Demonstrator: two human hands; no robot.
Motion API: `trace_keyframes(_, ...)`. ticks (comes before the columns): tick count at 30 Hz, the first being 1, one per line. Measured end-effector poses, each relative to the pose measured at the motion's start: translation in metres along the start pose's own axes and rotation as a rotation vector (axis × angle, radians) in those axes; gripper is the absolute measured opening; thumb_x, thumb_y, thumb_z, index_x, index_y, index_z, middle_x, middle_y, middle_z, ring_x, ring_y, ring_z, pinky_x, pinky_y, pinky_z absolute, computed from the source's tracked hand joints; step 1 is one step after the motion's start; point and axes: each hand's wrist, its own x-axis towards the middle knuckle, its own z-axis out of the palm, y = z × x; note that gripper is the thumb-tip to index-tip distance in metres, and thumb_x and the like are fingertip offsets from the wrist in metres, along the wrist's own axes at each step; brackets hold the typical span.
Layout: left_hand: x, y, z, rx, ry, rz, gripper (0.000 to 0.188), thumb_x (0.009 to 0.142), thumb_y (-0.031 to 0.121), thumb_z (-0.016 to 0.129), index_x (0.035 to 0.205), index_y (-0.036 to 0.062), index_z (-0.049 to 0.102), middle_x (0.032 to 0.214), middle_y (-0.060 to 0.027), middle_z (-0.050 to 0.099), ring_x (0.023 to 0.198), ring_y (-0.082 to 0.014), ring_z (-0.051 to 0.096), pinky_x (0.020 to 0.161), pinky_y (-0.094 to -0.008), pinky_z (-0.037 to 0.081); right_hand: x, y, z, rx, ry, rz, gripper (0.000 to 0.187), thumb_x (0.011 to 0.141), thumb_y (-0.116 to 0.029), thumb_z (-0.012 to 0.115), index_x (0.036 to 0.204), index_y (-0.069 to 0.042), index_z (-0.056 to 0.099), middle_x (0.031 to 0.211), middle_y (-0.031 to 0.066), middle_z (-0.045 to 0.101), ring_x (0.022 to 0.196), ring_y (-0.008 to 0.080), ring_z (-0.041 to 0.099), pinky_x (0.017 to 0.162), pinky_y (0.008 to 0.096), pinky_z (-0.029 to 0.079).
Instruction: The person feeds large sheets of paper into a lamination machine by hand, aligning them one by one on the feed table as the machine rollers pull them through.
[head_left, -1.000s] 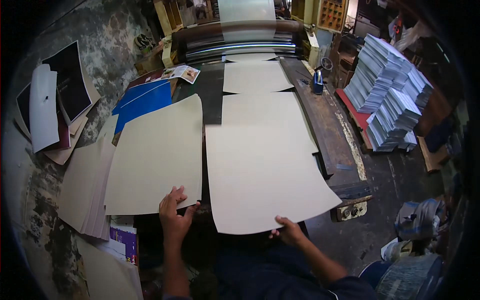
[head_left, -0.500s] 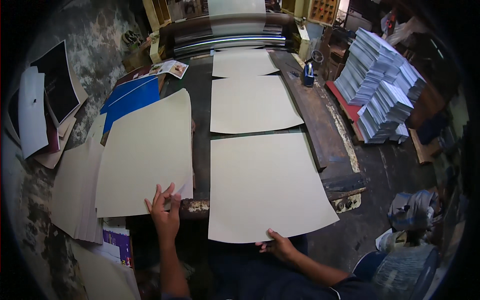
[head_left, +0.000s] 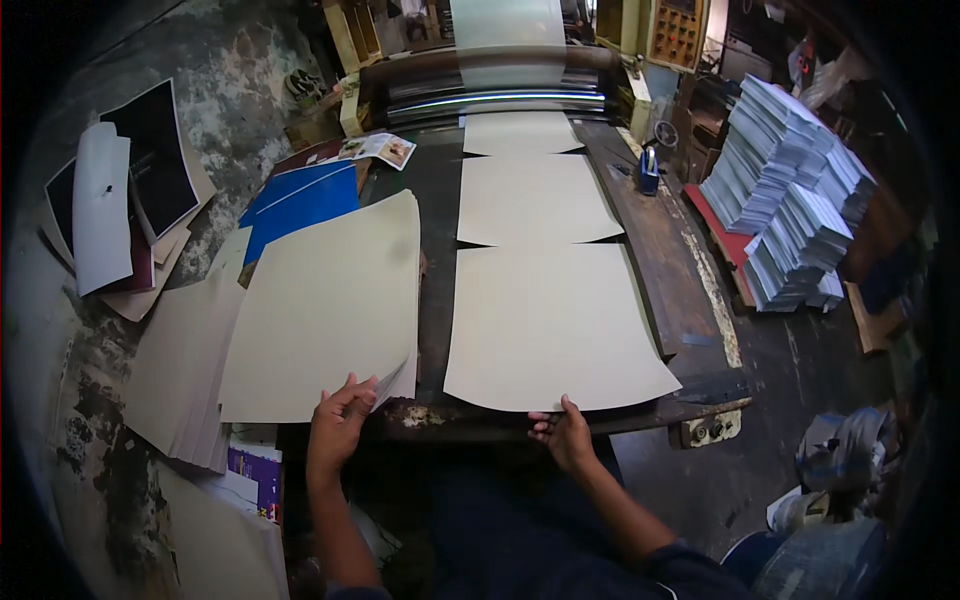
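A large cream sheet [head_left: 555, 325] lies on the feed table of a roller machine, its near edge at the table's front. My right hand [head_left: 565, 435] pinches that edge, thumb above and fingers curled below. Ahead of it, two more cream sheets [head_left: 535, 195] follow in line toward the shiny rollers [head_left: 500, 102]. To the left is a stack of cream sheets [head_left: 325, 310]. My left hand [head_left: 342, 425] is at its near right corner, fingers closed on the top sheet's corner, which is lifted a little from those below.
A dark metal guide bar [head_left: 635, 270] runs along the sheets' right side. A small blue tool [head_left: 648, 172] stands on the table beyond it. Tall bundles of paper [head_left: 775, 160] rest on a red board at right. Blue sheets [head_left: 305, 205] lie behind the stack; curled prints [head_left: 105, 210] hang leftmost.
My right hand has moved the near sheet forward, up against the one ahead. My left hand's fingers have closed at the stack's corner, lifting it more. The view has shifted slightly.
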Motion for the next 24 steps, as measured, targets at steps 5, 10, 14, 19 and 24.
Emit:
trace_keyframes(5, 0.000, 0.008, -0.001, -0.014, -0.031, -0.013, 0.032, 0.091, 0.041, 0.063, 0.099, 0.0114, 0.071, 0.117, -0.0031, 0.068, 0.135, -0.0251, 0.044, 0.116, -0.0524, 0.001, 0.016, 0.007, 0.000, 0.069, 0.029, -0.109, 0.041, 0.099, -0.040, 0.045, 0.124, -0.008, 0.040, 0.107, 0.0140, 0.063, 0.079, 0.0191, 0.060, 0.077, 0.0413, 0.053)
trace_keyframes(10, 0.003, -0.005, -0.001, -0.052, 0.014, -0.013, 0.031, 0.095, 0.036, 0.059, 0.095, 0.0073, 0.071, 0.106, -0.0048, 0.072, 0.129, -0.0228, 0.049, 0.116, -0.0485, 0.013, 0.005, 0.004, 0.009, 0.105, 0.174, -0.182, 0.057, 0.098, -0.033, 0.049, 0.146, -0.017, 0.023, 0.114, 0.0125, 0.062, 0.083, 0.0194, 0.060, 0.076, 0.0416, 0.053)
trace_keyframes(14, 0.011, -0.002, 0.008, -0.502, 0.319, -0.239, 0.032, 0.099, 0.029, 0.054, 0.099, -0.0010, 0.066, 0.094, -0.0057, 0.068, 0.104, -0.0168, 0.057, 0.097, -0.0331, 0.041, 0.001, -0.004, 0.001, 0.088, 0.124, -0.177, 0.061, 0.098, -0.030, 0.049, 0.149, -0.010, 0.021, 0.112, 0.0130, 0.063, 0.083, 0.0177, 0.060, 0.074, 0.0380, 0.054)
trace_keyframes(19, 0.009, 0.038, 0.017, -0.728, 0.811, -0.024, 0.029, 0.101, 0.024, 0.050, 0.092, -0.0023, 0.060, 0.088, -0.0032, 0.062, 0.085, -0.0135, 0.056, 0.087, -0.0288, 0.045, -0.005, -0.015, -0.002, 0.044, 0.035, -0.171, 0.051, 0.099, -0.029, 0.049, 0.142, -0.004, 0.038, 0.109, 0.0116, 0.064, 0.080, 0.0156, 0.060, 0.074, 0.0367, 0.054)
trace_keyframes(24, -0.015, 0.024, 0.032, -0.199, 0.540, 0.125, 0.032, 0.100, 0.024, 0.051, 0.075, 0.0027, 0.050, 0.079, -0.0053, 0.063, 0.081, -0.0144, 0.059, 0.101, -0.0370, 0.037, -0.010, -0.037, 0.005, -0.029, -0.080, -0.163, 0.054, 0.097, -0.030, 0.051, 0.141, -0.003, 0.039, 0.107, 0.0109, 0.064, 0.082, 0.0147, 0.061, 0.075, 0.0356, 0.054)
